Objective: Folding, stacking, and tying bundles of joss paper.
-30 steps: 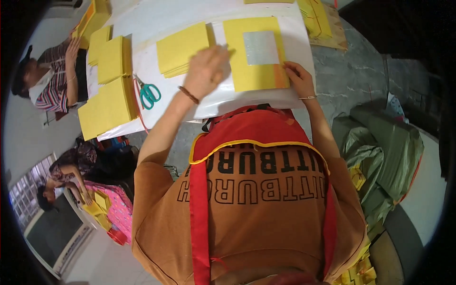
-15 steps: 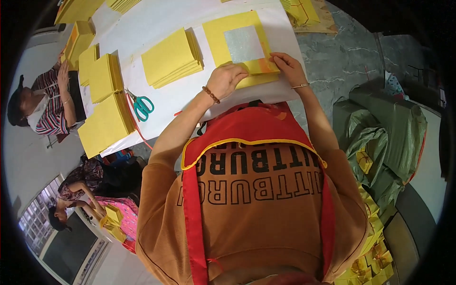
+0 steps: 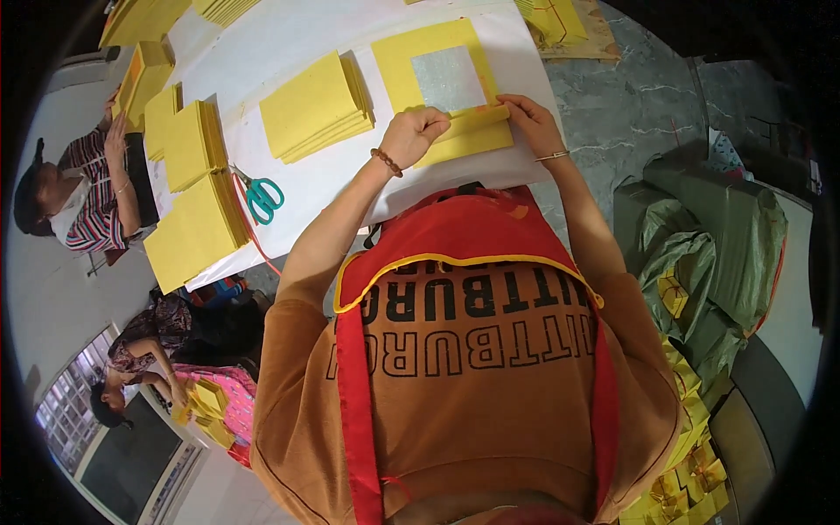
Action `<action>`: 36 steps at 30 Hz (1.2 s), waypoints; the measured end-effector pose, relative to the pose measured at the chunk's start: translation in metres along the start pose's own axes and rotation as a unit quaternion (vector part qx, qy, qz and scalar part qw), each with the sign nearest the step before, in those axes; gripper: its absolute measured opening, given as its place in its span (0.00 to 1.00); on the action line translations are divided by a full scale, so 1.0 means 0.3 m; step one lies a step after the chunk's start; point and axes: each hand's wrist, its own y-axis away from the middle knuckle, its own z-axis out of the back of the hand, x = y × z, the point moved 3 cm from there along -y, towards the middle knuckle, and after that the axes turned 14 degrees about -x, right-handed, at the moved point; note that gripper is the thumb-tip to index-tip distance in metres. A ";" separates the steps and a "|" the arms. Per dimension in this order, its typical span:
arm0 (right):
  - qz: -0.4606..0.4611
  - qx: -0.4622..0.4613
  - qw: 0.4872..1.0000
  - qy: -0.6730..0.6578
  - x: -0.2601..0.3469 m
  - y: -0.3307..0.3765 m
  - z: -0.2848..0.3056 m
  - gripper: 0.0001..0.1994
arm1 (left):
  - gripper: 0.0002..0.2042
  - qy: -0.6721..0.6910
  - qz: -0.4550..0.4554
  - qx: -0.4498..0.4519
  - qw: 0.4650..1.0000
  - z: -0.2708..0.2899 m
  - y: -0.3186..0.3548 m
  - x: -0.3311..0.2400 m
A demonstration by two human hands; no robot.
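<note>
A yellow paper sheet (image 3: 394, 70) with a silver square (image 3: 446, 77) on it lies on a stack of yellow paper (image 3: 481, 143) at the table's near right. The sheet's near edge is turned up into a narrow roll (image 3: 479, 115) just below the silver square. My left hand (image 3: 413, 136) is closed on the left end of this roll, thumb and fingers pressed together. At the right end, my right hand (image 3: 534, 128) pinches the same edge between thumb and fingers.
On the white table (image 3: 306, 188), a folded yellow paper stack (image 3: 313, 107) lies left of my hands. Further left are green-handled scissors (image 3: 262, 198) and several yellow stacks (image 3: 194, 227). Two people sit at the left, one (image 3: 92, 188) at the table. Green sacks (image 3: 713, 236) stand right.
The sheet's near edge, flat with an orange patch showing before, is now rolled away from me toward the silver square. My left hand has moved slightly left and its fingers have curled.
</note>
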 end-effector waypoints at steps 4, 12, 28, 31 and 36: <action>-0.011 0.000 1.000 -0.012 0.017 0.006 0.001 0.13 | 0.08 0.032 0.034 0.015 0.999 0.002 -0.016 0.019; -0.017 0.010 1.000 -0.008 0.030 0.011 -0.005 0.14 | 0.09 0.060 0.061 0.024 0.996 -0.009 -0.020 0.044; 0.034 0.028 0.999 -0.024 -0.023 0.009 -0.007 0.14 | 0.23 -0.160 -0.258 -0.089 0.949 0.094 0.064 0.043; 0.225 -0.016 0.966 0.123 0.105 0.050 0.000 0.17 | 0.23 -0.142 -0.261 -0.107 0.949 0.096 0.104 0.015; 0.391 0.016 0.880 0.270 0.165 0.158 0.021 0.23 | 0.20 -0.164 -0.300 -0.059 0.938 0.088 0.218 -0.006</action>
